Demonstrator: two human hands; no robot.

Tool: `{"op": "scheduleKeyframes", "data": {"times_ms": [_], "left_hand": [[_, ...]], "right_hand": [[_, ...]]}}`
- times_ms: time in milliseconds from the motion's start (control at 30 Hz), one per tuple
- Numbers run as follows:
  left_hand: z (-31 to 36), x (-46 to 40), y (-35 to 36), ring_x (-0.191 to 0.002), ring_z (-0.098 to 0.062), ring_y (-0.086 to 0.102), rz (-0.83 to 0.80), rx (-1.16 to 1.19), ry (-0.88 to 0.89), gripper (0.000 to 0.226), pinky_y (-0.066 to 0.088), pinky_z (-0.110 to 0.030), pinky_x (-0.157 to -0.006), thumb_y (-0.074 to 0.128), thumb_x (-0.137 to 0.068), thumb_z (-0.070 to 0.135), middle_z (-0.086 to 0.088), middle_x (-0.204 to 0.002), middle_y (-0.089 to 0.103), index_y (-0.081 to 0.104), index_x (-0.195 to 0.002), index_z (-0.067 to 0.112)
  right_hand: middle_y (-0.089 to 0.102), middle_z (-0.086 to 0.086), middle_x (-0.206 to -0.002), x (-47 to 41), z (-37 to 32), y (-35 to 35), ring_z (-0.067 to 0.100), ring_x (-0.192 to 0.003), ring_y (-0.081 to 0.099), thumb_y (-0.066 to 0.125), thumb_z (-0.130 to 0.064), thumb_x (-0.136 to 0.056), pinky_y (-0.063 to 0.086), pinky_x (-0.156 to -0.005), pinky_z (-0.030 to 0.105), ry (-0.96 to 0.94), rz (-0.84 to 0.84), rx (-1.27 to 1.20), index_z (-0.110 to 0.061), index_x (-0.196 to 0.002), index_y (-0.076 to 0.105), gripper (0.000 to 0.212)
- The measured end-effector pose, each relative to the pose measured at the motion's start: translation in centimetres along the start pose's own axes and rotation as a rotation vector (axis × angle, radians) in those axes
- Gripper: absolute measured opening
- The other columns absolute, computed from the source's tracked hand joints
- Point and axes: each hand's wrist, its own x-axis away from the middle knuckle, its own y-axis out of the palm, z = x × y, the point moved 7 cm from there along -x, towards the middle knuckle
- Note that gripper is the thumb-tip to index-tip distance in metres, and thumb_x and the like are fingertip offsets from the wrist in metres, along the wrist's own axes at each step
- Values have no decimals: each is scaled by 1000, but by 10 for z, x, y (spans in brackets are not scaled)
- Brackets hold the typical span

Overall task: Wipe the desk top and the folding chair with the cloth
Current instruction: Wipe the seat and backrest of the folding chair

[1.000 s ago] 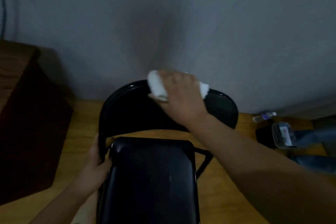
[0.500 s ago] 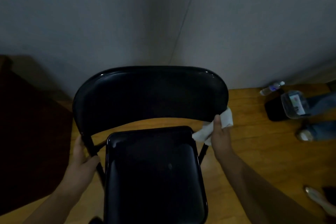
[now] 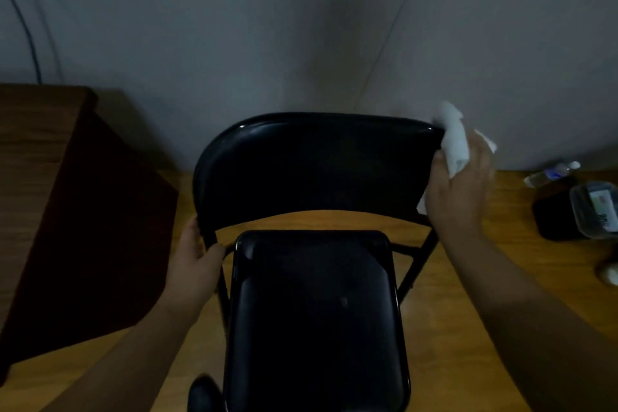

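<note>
The folding chair [image 3: 314,170] looked glossy black, its seat smooth and padded. The cloth [image 3: 455,140] was soft white fabric. Desk [image 3: 36,130] and floor [image 3: 468,298] showed wood grain.

Folding chair [image 3: 314,170] seat cut off by the bottom edge, legs mostly hidden beneath it; desk [image 3: 36,144] cropped at the left edge. Cloth [image 3: 455,140] and right hand [image 3: 459,191] smeared with motion blur at right, fingers indistinct. Clear container [image 3: 595,211] clipped at the right edge, label unreadable.
</note>
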Motion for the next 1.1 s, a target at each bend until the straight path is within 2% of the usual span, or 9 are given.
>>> {"op": "scheduleKeyframes", "data": {"times_ms": [167,267,367,500,600,800,900,1000,1100], "left_hand": [[55,-8,-6,-131,-1,51,24,-20,255,76,46,-38,-108,55,-98,8,18,-143,51,26,-152,52],[69,-9,-3,-144,-5,33,-7,-105,332,86,35,-38,-118,53,-97,4,27,-152,32,12,-158,48],[73,-7,-1,-138,4,29,-30,-158,397,89,32,-31,-116,52,-93,-5,49,-135,25,14,-160,40],[78,-7,-4,-124,-11,56,-1,-88,470,61,50,-42,-107,55,-91,-11,7,-133,59,48,-145,16],[76,-7,-8,-125,-8,57,-18,-95,468,70,52,-37,-104,53,-87,-14,1,-136,59,47,-144,26],[63,-9,-17,-143,-18,42,-181,-80,341,93,43,-50,-116,54,-96,0,14,-157,35,11,-153,59],[62,-7,-23,-145,-25,41,-208,-78,321,96,43,-57,-114,54,-96,3,12,-161,33,9,-140,76],[57,-14,-24,-141,-31,47,-241,-42,286,94,44,-59,-112,54,-97,5,8,-158,42,15,-127,86],[43,-21,-34,-125,-6,61,-260,44,222,77,56,-39,-102,51,-101,10,22,-143,56,30,-134,77]], "right_hand": [[45,13,-147,6,-91,48,39,-137,37,44,-47,-87,16,-115,65,-408,-194,513,-22,-151,39,69],[43,11,-150,32,-136,85,40,-140,34,42,-55,-84,8,-117,67,-522,-296,568,-24,-152,37,75],[45,12,-149,63,-186,123,41,-139,35,47,-57,-82,8,-117,67,-598,-331,554,-25,-149,41,75],[48,13,-147,122,-237,168,42,-140,32,49,-53,-82,5,-118,67,-895,-416,586,-23,-141,52,67],[47,9,-150,122,-231,170,40,-141,34,52,-54,-83,6,-119,65,-1066,-484,623,-26,-145,49,67],[44,13,-146,15,-125,78,40,-128,42,49,-45,-85,27,-110,62,-672,-329,665,-27,-152,32,71],[40,15,-150,-5,-60,27,39,-135,38,49,-37,-96,30,-112,56,-400,-231,565,-22,-154,31,62],[48,21,-143,-5,0,-4,39,-131,48,46,-44,-98,40,-104,42,146,-52,189,-12,-144,40,57],[29,23,-159,30,-5,12,45,-145,29,43,-44,-99,26,-118,51,295,118,187,-16,-157,24,67]]}}
